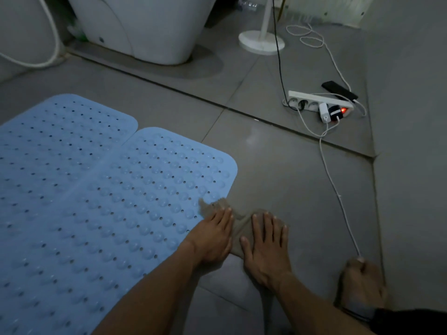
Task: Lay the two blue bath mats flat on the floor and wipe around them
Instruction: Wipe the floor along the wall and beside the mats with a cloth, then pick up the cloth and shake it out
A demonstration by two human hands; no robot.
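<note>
Two light blue bath mats lie flat side by side on the grey tiled floor: the left mat and the right mat, both dotted with holes and bumps. A brownish cloth lies at the right mat's right edge, partly on the mat and partly on the floor. My left hand presses flat on the cloth's left part. My right hand presses flat on its right part, fingers spread. Most of the cloth is hidden under the hands.
A white power strip with plugged chargers and a red light lies at the right, a white cable running toward my foot. A toilet base, a white stand base and a hose stand at the back.
</note>
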